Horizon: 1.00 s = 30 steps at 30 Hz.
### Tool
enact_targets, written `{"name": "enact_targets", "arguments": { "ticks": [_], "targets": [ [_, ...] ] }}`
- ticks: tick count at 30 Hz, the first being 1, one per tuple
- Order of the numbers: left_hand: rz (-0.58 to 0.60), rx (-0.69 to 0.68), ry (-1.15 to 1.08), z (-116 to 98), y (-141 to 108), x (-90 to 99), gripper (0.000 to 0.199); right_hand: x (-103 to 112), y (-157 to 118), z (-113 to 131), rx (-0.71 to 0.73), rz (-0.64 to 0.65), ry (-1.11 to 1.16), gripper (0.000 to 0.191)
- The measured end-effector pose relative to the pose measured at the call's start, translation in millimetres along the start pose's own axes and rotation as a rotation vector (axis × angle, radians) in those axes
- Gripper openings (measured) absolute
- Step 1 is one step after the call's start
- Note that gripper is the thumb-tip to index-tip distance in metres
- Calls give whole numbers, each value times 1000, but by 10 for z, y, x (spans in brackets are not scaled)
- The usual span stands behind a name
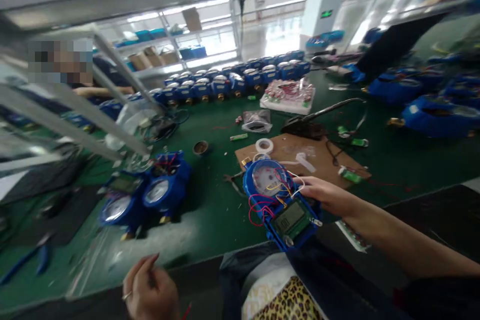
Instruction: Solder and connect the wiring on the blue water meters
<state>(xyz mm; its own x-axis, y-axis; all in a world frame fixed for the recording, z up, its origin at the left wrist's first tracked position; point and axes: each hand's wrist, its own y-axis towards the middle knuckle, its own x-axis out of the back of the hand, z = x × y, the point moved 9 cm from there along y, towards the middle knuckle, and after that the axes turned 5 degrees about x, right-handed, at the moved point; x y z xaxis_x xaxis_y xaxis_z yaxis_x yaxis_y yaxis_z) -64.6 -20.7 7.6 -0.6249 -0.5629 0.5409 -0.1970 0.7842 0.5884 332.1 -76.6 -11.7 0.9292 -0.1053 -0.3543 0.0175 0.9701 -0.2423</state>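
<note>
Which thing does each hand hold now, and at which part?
The right hand holds the blue meter by its right side, near the coloured wires. The left hand is curled near the table edge; whether it holds anything cannot be told.

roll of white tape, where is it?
Head view, centre: the small roll of white tape lies on the brown cardboard sheet, just behind the blue water meter in the right hand.

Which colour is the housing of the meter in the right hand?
Blue housing, seen in the head view.
</note>
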Motion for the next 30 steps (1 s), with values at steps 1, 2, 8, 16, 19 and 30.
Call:
{"name": "enact_targets", "arguments": {
  "ticks": [1, 2, 8, 16, 19, 30],
  "targets": [
    [-47, -27, 25, 25, -94, 110, 26, -194, 146, -99, -43, 71, -67, 42],
    [-23, -67, 18, -2, -180, 144, 25, -363, 276, -195, -77, 122, -132, 45],
    [210, -338, -86, -676, -420, 98, 30, -1012, 755, -611, -113, 280, -540, 54],
    [484, -274, -76, -874, -363, -420, 79, -1048, 897, -831, -114, 289, -564, 61],
    [521, -248, -113, -900, -295, -478, 75, -996, 918, -833, -127, 280, -576, 59],
    [631, -179, -207, -995, -88, -491, 81, -996, 900, -864, -208, 320, -474, 58]
  ]
}}
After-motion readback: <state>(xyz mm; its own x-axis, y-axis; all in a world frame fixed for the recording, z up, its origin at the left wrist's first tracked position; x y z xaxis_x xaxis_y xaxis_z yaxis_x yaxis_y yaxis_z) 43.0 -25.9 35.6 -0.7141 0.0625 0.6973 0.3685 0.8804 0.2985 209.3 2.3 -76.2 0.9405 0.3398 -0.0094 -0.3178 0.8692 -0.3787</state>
